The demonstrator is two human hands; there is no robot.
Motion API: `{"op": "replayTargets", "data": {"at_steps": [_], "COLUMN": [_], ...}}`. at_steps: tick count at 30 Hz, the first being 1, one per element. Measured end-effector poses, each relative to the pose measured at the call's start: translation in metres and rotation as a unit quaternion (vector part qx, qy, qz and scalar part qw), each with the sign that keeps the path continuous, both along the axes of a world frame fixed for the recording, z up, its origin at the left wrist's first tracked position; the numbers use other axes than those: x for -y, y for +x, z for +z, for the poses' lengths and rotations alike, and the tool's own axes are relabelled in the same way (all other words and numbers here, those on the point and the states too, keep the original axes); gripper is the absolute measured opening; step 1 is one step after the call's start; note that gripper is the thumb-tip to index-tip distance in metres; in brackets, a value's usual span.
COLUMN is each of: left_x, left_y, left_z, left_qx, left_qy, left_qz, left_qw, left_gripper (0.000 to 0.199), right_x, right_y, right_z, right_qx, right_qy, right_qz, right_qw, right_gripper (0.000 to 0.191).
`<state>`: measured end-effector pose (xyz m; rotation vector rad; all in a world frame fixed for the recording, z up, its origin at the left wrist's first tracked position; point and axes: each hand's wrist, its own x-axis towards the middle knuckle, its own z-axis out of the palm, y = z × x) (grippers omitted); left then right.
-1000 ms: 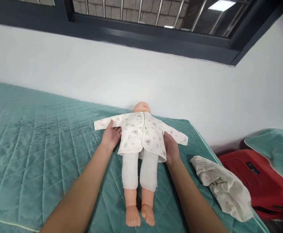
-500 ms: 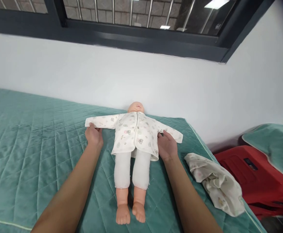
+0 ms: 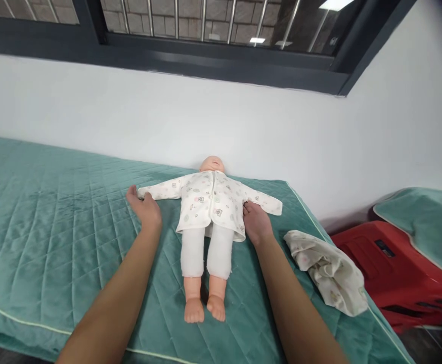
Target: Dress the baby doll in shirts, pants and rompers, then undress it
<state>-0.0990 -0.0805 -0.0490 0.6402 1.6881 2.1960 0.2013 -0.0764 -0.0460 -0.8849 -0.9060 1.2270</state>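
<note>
A doll (image 3: 219, 247) lies on its back on the green quilt (image 3: 61, 242), its head (image 3: 211, 163) up by the wall (image 3: 168, 111) and its bare feet (image 3: 193, 310) pointing towards the person bent over it. It wears a white jacket (image 3: 214, 202) dotted with little printed pictures. Both sleeves are spread out to the sides; the front edges meet along the chest and part at the hem, where the white legs (image 3: 192, 253) come out, slightly apart.

The person's left hand (image 3: 144, 206) is at the end of the left-side sleeve (image 3: 166, 189), thumb on the near side and fingers (image 3: 132, 196) reaching around past the cuff. From where I'm standing I can't tell whether they grasp the fabric or only rest about it. The right hand (image 3: 258, 222) is just below the other sleeve (image 3: 264, 200), at the jacket's side, its fingers bent inward; whether they have hold of anything, I can't say either.

Over to the right, a crumpled pale cloth (image 3: 329, 273) lies near the quilt's edge, apart from the right hand. Past that edge is something red (image 3: 372, 258), partly draped with a green cover (image 3: 429, 222). Above the wall runs a dark window frame (image 3: 213, 60), with metal bars (image 3: 203, 20) behind the glass.
</note>
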Motion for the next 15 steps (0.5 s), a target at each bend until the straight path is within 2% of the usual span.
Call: {"op": "replayTargets", "data": {"at_steps": [3, 6, 10, 12, 15], "left_x": [0.02, 0.042, 0.075, 0.09, 0.104], "left_y": [0.009, 0.018, 0.027, 0.03, 0.032], "left_z": [-0.002, -0.008, -0.015, -0.016, -0.015], "left_qx": [-0.112, -0.23, -0.337, -0.364, -0.384], "left_qy": [-0.027, -0.039, -0.072, -0.079, -0.077], "left_qz": [-0.027, -0.117, -0.276, -0.316, -0.344], "left_qw": [0.993, 0.965, 0.897, 0.873, 0.854], "left_gripper": [0.046, 0.037, 0.04, 0.047, 0.053], "right_x": [0.023, 0.057, 0.098, 0.107, 0.107], "right_y": [-0.012, -0.018, -0.015, -0.013, -0.015], "right_z": [-0.002, -0.001, -0.002, -0.005, -0.011], "right_qx": [-0.008, 0.039, 0.097, 0.152, 0.261], "right_qy": [-0.031, -0.015, 0.024, 0.035, 0.05], "right_qz": [-0.077, -0.121, -0.04, -0.042, -0.087], "right_qw": [0.997, 0.992, 0.994, 0.987, 0.96], "right_gripper": [0.044, 0.07, 0.075, 0.075, 0.073]}}
